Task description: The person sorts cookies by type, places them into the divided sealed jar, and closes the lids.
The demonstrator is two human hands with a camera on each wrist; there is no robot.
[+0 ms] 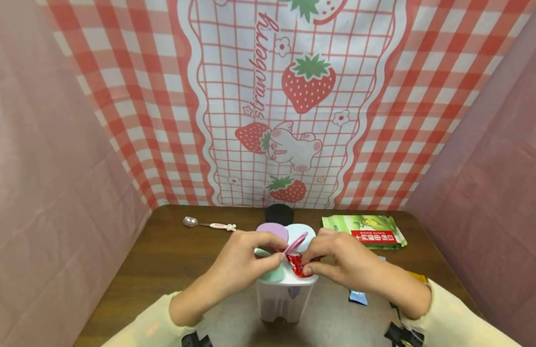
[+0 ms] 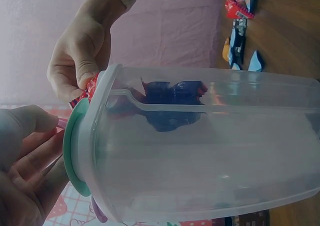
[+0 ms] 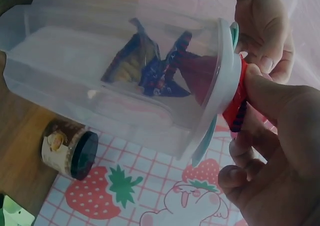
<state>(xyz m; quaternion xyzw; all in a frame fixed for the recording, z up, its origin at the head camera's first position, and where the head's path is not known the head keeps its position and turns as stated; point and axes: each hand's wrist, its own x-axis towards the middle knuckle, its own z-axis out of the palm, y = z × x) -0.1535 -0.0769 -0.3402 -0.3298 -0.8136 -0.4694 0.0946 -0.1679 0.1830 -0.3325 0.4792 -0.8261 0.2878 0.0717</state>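
A tall clear plastic canister [image 1: 278, 299] stands upright at the table's front, its white top fitted with purple [image 1: 272, 230], pale blue [image 1: 308, 230] and mint [image 1: 274, 274] flaps. My left hand [image 1: 246, 253] pinches the raised pink flap [image 1: 300, 241] between thumb and fingers. At the opening beside it, my right hand [image 1: 346, 258] grips a shiny red packet [image 1: 295, 265] by thumb and fingers; its lower end is at the canister's mouth. Through the wall, dark blue wrappers [image 3: 165, 86] show just under the top.
Behind the canister is a jar [image 3: 62, 148] with a black lid [image 1: 279, 214]. A spoon [image 1: 212, 225] lies back left, a green package [image 1: 367, 231] back right. Small packets, one blue [image 1: 358, 297] and one yellow [image 1: 417, 277], lie by my right forearm.
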